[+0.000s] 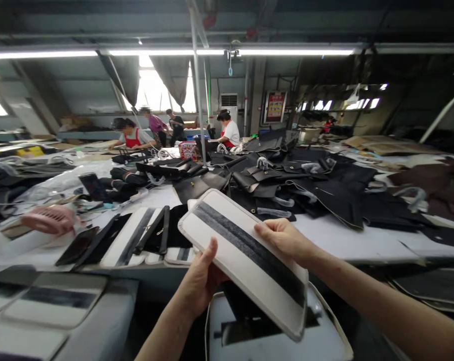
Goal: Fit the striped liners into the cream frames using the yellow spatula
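**Cream panel gripped at both edges, over a second piece**

Cream fabric with one dark grey strip down its length makes up the panel [245, 260], which is held tilted, its far corner highest.

1. Nearest, below the fingers: a second pale piece [324, 336] with a dark strip and a corded edge lies flat. The panel is raised clear of it.
2. Left hand [200, 283]: closed on the panel's near long edge, thumb flat on the face. The other fingers are behind the fabric and out of sight.
3. Right hand [285, 240]: closed on the far long edge, its fingers [272, 228] curled over onto the face just beside the strip.
4. Step in hand, as judged: the panel is lifted and held between both hands, face up to view. Any further handling calls for an even hold on both edges so the panel stays flat.
5. Left of the left fingers: more finished panels [57, 298] lie on a grey surface.
6. Just beyond the fingers: a row of similar pieces [137, 245] with black strips lies on the table [355, 240], with a pink fan [50, 220] further left.
7. Well beyond: a heap of black bag parts [287, 185].
8. Farthest: other workers [229, 131] at distant tables.
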The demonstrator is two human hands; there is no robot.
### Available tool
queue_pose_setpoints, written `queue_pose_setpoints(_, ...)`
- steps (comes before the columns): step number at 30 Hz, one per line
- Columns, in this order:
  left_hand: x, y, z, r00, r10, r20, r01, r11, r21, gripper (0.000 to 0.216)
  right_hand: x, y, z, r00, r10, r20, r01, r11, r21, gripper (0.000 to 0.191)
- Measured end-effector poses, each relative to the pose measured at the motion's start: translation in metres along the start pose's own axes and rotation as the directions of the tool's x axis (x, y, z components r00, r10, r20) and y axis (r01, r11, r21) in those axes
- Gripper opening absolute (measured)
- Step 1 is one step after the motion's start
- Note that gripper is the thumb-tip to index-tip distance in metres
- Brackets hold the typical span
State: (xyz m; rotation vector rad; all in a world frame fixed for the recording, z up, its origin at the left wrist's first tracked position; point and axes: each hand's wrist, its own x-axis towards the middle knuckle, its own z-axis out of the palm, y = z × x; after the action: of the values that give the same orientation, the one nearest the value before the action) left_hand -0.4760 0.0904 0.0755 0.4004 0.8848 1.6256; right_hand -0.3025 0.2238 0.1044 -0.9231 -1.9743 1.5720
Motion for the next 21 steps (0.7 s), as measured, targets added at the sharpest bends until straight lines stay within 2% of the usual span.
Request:
queue_pose_setpoints(3, -0.007, -0.022, 0.003, 0.997, -0.034, 0.076, 0.033, 0.999, 0.008, 0.075, -0.004, 0.004, 0.004, 0.998, -0.016, -0.066, 0.021, 0.996, 0.081, 0.059)
queue_pose_setpoints(8, -0.016, -0.056, 0.02, 0.996, -0.045, 0.076, 0.033, 0.988, 0.148, 0.049, -0.006, 0.008, 0.011, 0.988, -0.021, -0.15, 0.045, 0.986, 0.162, 0.057)
queue_pose_setpoints(13, -0.015, -0.066, 0.027, 0.997, -0.022, 0.07, 0.015, 0.996, 0.088, 0.044, -0.003, 0.017, 0.012, 0.982, 0.039, -0.184, 0.017, 0.956, 0.292, 0.059)
queue_pose_setpoints(17, -0.018, -0.072, 0.024, 0.998, -0.014, 0.055, 0.009, 0.996, 0.084, 0.044, -0.004, 0.024, 0.013, 0.988, 0.027, -0.151, 0.021, 0.95, 0.31, 0.057)
queue_pose_setpoints(21, -0.019, -0.077, 0.02, 0.997, -0.042, 0.057, 0.039, 0.998, 0.049, 0.047, -0.011, 0.02, 0.012, 0.992, 0.027, -0.125, 0.016, 0.943, 0.331, 0.055)
